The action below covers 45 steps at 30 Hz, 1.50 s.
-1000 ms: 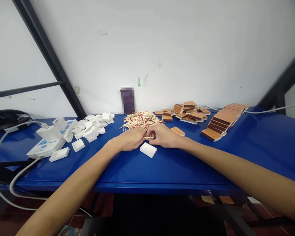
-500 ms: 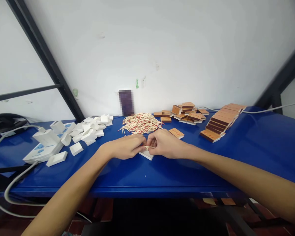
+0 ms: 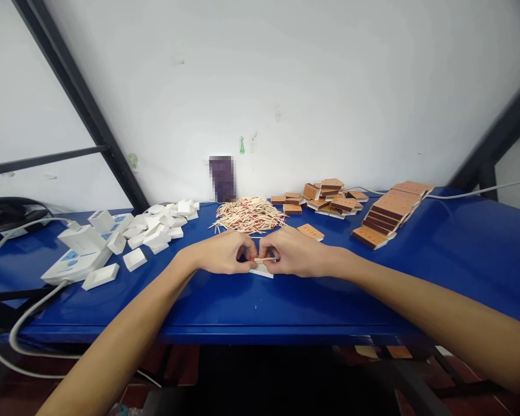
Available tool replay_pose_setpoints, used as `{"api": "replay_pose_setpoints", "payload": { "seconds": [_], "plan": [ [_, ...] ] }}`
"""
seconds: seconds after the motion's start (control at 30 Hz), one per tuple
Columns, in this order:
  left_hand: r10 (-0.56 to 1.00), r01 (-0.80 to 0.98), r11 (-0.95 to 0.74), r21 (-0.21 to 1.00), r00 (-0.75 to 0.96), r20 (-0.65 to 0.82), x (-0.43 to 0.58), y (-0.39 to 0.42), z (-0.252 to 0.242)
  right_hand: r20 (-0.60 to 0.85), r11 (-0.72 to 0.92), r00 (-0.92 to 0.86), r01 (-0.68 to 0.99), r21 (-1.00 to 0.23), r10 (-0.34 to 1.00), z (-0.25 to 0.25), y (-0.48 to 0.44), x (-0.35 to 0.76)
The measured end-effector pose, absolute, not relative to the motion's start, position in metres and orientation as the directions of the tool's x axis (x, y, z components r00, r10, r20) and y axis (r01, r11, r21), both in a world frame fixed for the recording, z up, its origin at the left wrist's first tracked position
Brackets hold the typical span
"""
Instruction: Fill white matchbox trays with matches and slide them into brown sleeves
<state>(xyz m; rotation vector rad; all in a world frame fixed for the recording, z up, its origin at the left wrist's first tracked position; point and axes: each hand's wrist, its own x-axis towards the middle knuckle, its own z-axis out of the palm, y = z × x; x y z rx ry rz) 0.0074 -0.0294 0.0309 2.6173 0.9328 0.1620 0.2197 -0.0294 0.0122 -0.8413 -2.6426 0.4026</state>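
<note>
Hands (image 3: 298,252) both pinching matches (image 3: 266,260) over white tray (image 3: 262,271); blue tabletop (image 3: 260,306) stretches to front edge (image 3: 260,331).

Arms (image 3: 145,312) forward, fingers (image 3: 252,249) curled

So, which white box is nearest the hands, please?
The white box partly covered by the left hand and right hand; the other white boxes lie farther left.

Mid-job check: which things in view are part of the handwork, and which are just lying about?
Part of the handwork:
matches, between the left hand and right hand
white tray, beneath the hands
match pile, behind them
probably loose white trays and brown matchboxes

Apparently just lying about:
power strip
white cable
black object, far left
pixelated purple object, by the wall
</note>
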Motion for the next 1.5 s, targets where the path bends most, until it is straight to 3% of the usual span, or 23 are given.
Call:
{"api": "replay_pose_setpoints", "payload": {
  "seconds": [0.17,1.07,1.5],
  "plan": [
    [0.617,0.567,-0.734,0.375,0.786,0.019,0.007,-0.027,0.029,0.234,0.809,-0.785,0.497,-0.314,0.573,0.012,-0.03,0.22],
    [0.597,0.51,-0.718,0.474,0.801,0.044,0.007,-0.021,0.022,0.137,0.804,-0.835,0.45,-0.389,0.533,0.021,-0.035,0.231],
    [0.615,0.531,-0.704,0.473,0.788,0.032,0.008,-0.023,0.024,0.176,0.8,-0.829,0.422,-0.426,0.531,0.021,-0.027,0.234]
  ]
}}
